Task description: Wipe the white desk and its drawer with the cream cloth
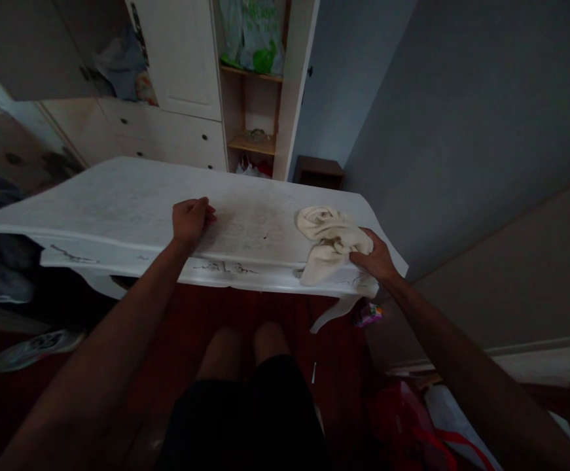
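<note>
A white table [118, 190] with carved drawer fronts stands before me, and grey-brown smudges mark the middle of its top. My right hand [375, 257] is closed on a bunched cream cloth [331, 229] at the table's right end. Part of that cloth lies on the top and part hangs over the front edge. Left of the smudges, my left hand [190, 219] is curled in a loose fist at the tabletop, with nothing visible in it. A small dark speck lies on the smudged area between the hands.
Behind the table stands a white cabinet [186, 65] with open shelves holding plastic bags [255, 39]. A grey wall rises on the right. On the red floor are a pink box [368, 315], a shoe [36, 350] and a red bag [397, 418]. Dark fabric hangs at the left.
</note>
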{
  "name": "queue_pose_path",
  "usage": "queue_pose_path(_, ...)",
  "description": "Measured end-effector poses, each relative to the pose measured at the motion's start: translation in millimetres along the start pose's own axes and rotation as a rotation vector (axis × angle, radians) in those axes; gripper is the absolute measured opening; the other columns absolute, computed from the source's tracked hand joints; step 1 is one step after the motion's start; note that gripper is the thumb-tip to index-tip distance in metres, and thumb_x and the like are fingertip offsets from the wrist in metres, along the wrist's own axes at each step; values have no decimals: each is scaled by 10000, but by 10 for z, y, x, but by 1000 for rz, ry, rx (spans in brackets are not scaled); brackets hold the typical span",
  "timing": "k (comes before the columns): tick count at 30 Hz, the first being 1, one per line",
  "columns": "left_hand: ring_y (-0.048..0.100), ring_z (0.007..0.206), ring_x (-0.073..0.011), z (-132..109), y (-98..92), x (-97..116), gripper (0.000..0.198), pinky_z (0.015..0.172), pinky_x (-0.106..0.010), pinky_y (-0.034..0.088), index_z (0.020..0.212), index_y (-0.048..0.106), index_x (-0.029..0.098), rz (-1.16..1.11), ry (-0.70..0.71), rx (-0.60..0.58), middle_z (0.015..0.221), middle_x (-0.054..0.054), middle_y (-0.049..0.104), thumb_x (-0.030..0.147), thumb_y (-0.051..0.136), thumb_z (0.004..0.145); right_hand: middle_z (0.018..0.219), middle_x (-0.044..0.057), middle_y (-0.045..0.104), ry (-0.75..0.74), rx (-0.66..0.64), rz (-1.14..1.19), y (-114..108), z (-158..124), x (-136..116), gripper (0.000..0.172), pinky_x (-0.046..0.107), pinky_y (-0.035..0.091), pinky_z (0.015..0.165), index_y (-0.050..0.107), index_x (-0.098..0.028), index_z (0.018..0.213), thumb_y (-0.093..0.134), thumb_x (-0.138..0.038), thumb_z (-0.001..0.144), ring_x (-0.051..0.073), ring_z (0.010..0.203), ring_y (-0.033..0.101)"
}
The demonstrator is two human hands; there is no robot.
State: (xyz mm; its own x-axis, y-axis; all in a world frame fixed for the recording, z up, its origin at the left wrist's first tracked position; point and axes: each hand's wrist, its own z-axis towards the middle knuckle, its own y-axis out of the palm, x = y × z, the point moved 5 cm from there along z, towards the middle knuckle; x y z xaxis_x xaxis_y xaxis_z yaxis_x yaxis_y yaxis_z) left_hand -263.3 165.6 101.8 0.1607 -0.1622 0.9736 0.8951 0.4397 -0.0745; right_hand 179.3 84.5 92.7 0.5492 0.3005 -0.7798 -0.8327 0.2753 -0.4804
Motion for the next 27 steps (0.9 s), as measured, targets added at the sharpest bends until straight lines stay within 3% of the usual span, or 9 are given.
queue_pose_path(3,510,406,-108,12,32,1,266,418,-211,390,569,627,158,-14,13,-24,466,-13,578,323,576,772,993,53,683,-66,16,-13,123,-187,-188,553,351,521,767,589,-170,1146,638,-254,602,209,839,629)
queue_pose_path(5,513,411,-103,15,51,11,269,428,-206,399,570,629,150,4,30,-40,467,-10,577,323,570,767,1122,80,657,-218,-7,-24,324,-398,-427,558,381,500,860,573,-192,1186,628,-243,633,232,980,621)
queue_pose_path(7,521,419,-103,16,55,11,276,437,-203,408,575,629,149,19,35,-46,472,-7,580,334,558,768,1223,97,620,-454,-84,-76,634,-671,-726,574,435,449,959,571,-220,1216,602,-193,643,262,1122,573)
queue_pose_path(10,526,426,-106,11,46,9,287,444,-204,414,577,625,154,31,38,-50,472,-6,580,344,540,775,1275,122,603,-680,-317,-290,1269,-1040,-1036,605,452,405,991,582,-210,1251,571,-128,652,286,1202,514)
queue_pose_path(13,521,423,-109,4,48,3,289,448,-208,417,572,619,159,43,36,-73,467,-9,579,345,538,778,1181,130,650,-711,-446,-505,1866,-1159,-1094,486,472,389,974,647,-210,1191,599,-148,712,312,1164,514)
queue_pose_path(17,520,424,-111,13,65,-8,299,455,-212,417,572,617,161,58,57,-107,467,-17,579,348,534,789,1061,157,671,-550,-462,-691,2409,-1022,-947,341,479,388,946,700,-190,1112,591,-173,789,315,1085,530)
queue_pose_path(19,523,426,-112,26,66,-20,299,456,-214,416,577,620,160,54,64,-102,473,-22,583,347,531,794,1043,160,673,-499,-460,-726,2558,-976,-897,296,482,386,950,716,-196,1073,582,-186,810,310,1058,538)
queue_pose_path(22,530,427,-115,37,63,-31,295,457,-218,419,580,624,160,55,62,-87,477,-27,589,342,534,795,1130,162,661,-494,-452,-742,2631,-981,-874,367,488,383,975,684,-202,1154,602,-204,796,326,1106,529)
queue_pose_path(27,519,424,-109,12,61,-8,302,453,-215,409,570,618,159,35,54,-86,467,-23,581,331,533,803,1286,142,609,-508,-445,-752,2477,-1104,-740,473,468,398,1009,611,-223,1273,581,-174,803,316,1203,509)
